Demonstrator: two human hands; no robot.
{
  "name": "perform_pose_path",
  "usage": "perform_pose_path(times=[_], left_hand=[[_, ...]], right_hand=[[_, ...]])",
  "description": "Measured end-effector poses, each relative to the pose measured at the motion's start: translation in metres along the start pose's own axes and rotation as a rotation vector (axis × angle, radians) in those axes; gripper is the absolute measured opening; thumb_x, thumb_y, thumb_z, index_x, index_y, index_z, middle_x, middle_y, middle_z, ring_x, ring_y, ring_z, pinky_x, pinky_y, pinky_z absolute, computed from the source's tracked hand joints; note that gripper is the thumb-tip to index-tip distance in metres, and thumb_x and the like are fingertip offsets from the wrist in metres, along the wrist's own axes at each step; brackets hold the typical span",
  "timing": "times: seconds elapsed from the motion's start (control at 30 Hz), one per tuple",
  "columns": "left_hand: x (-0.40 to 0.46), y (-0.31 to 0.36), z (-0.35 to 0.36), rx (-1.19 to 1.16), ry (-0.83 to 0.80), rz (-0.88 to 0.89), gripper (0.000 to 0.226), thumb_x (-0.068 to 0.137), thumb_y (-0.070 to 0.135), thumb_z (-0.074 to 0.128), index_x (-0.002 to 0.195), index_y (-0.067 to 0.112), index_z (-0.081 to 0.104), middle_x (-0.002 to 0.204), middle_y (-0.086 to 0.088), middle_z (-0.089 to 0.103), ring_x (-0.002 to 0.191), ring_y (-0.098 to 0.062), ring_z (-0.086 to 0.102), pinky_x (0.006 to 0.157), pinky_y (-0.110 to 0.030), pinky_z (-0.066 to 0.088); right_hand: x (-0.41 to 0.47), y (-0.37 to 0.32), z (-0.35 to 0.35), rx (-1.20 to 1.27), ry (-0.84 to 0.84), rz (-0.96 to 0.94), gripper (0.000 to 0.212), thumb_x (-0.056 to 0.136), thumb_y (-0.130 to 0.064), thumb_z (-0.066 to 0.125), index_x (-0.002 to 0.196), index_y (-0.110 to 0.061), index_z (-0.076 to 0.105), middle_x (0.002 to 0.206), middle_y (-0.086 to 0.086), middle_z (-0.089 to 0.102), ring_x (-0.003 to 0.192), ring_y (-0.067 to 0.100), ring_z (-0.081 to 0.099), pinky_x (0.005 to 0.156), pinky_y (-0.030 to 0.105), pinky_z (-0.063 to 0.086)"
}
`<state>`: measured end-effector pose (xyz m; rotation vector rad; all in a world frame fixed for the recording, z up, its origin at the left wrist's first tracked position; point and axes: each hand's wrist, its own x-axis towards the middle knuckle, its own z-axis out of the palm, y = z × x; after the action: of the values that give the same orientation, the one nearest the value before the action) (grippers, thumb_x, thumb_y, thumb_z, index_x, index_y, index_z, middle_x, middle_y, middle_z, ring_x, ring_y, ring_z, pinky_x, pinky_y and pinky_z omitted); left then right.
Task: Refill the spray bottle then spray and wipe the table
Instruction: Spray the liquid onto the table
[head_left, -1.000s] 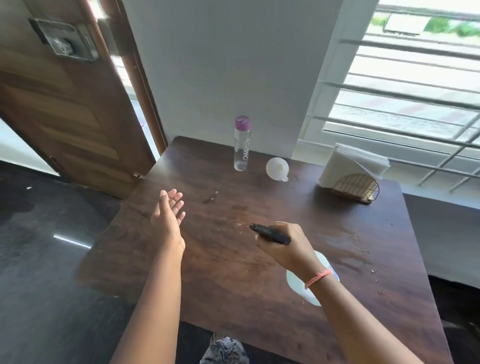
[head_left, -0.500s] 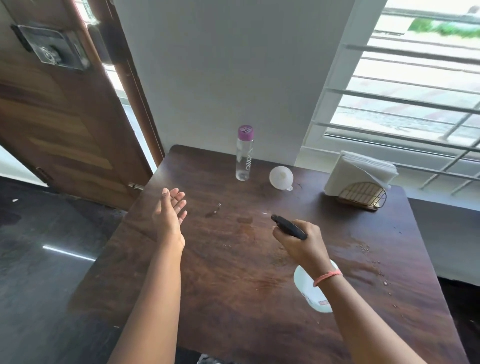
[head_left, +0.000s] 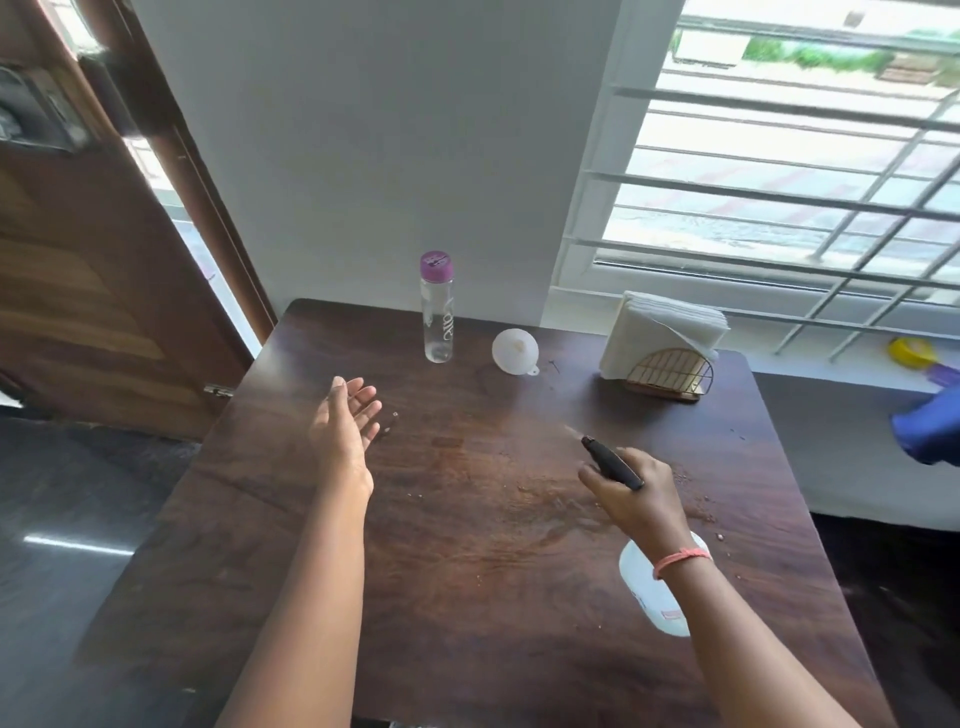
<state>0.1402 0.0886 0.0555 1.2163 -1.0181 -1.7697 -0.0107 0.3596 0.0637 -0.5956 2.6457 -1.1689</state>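
My right hand (head_left: 631, 499) grips a spray bottle (head_left: 652, 590) above the dark wooden table (head_left: 467, 597). Its black nozzle (head_left: 609, 461) points toward the far side, and a faint mist hangs just ahead of it. The white body of the bottle shows below my wrist. Wet patches and crumbs lie on the table near that hand. My left hand (head_left: 345, 431) hovers open over the left part of the table, holding nothing. A stack of white napkins (head_left: 662, 327) stands in a gold wire holder at the back right.
A clear water bottle (head_left: 437, 306) with a purple cap stands at the back, next to a white funnel (head_left: 514, 351). A wall and a barred window lie behind the table. A wooden door is at the left. A blue object (head_left: 930, 428) rests at the right.
My right hand has carried the spray bottle to the right and farther across the table. My left hand has stayed open in much the same place.
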Motion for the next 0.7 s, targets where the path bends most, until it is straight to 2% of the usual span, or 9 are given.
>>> perform_pose_path(times=[0.1,0.2,0.27,0.33,0.4,0.57,0.7], left_hand=[[-0.008,-0.005,0.011,-0.001,-0.029,-0.003,0.031,0.099,0.043,0.047,0.105,0.019,0.065,0.096,0.003,0.071,0.093,-0.017,0.067,0.078,-0.030,0.048],[-0.018,-0.012,0.021,0.013,-0.057,-0.012,0.031,0.099,0.042,0.046,0.106,0.018,0.065,0.094,0.003,0.071,0.090,-0.017,0.067,0.076,-0.029,0.047],[-0.024,-0.016,0.025,0.021,-0.070,-0.018,0.029,0.099,0.041,0.047,0.103,0.020,0.065,0.093,0.003,0.071,0.086,-0.016,0.067,0.073,-0.028,0.047],[-0.027,-0.019,0.027,0.021,-0.076,-0.021,0.027,0.099,0.041,0.047,0.099,0.021,0.066,0.093,0.003,0.071,0.084,-0.015,0.067,0.073,-0.028,0.047],[-0.030,-0.021,0.030,0.025,-0.077,-0.028,0.026,0.099,0.041,0.047,0.098,0.022,0.066,0.092,0.003,0.071,0.082,-0.015,0.067,0.072,-0.027,0.047],[-0.036,-0.030,0.039,0.033,-0.084,-0.049,0.024,0.098,0.039,0.049,0.096,0.023,0.067,0.092,0.002,0.072,0.078,-0.013,0.068,0.070,-0.027,0.047],[-0.040,-0.035,0.046,0.060,-0.133,-0.077,0.021,0.098,0.035,0.051,0.094,0.023,0.067,0.092,0.001,0.072,0.074,-0.013,0.067,0.066,-0.026,0.046]], right_hand=[[-0.004,0.010,-0.008,-0.045,0.039,0.058,0.038,0.073,-0.034,0.071,0.060,-0.005,0.050,0.050,-0.001,0.040,0.054,0.022,0.036,0.050,0.032,0.032],[-0.007,0.022,-0.017,-0.031,0.032,0.095,0.037,0.073,-0.037,0.076,0.063,-0.008,0.056,0.063,0.003,0.056,0.065,0.022,0.054,0.060,0.035,0.043],[-0.009,0.032,-0.026,-0.077,0.064,0.176,0.037,0.071,-0.040,0.071,0.064,-0.007,0.057,0.064,0.008,0.058,0.068,0.027,0.057,0.062,0.037,0.046],[-0.013,0.041,-0.035,-0.133,0.092,0.238,0.035,0.069,-0.041,0.065,0.066,-0.007,0.057,0.061,0.010,0.057,0.062,0.028,0.054,0.057,0.034,0.045],[-0.018,0.049,-0.042,-0.101,0.084,0.262,0.036,0.070,-0.037,0.069,0.065,-0.004,0.055,0.062,0.013,0.057,0.057,0.024,0.046,0.054,0.033,0.040],[-0.030,0.061,-0.048,-0.080,-0.004,0.313,0.035,0.067,-0.037,0.070,0.062,-0.005,0.056,0.055,0.008,0.052,0.052,0.020,0.043,0.051,0.031,0.037],[-0.036,0.041,-0.044,0.056,-0.336,0.278,0.020,0.072,-0.026,0.074,0.067,-0.010,0.063,0.056,-0.002,0.047,0.051,0.014,0.039,0.045,0.021,0.030]])
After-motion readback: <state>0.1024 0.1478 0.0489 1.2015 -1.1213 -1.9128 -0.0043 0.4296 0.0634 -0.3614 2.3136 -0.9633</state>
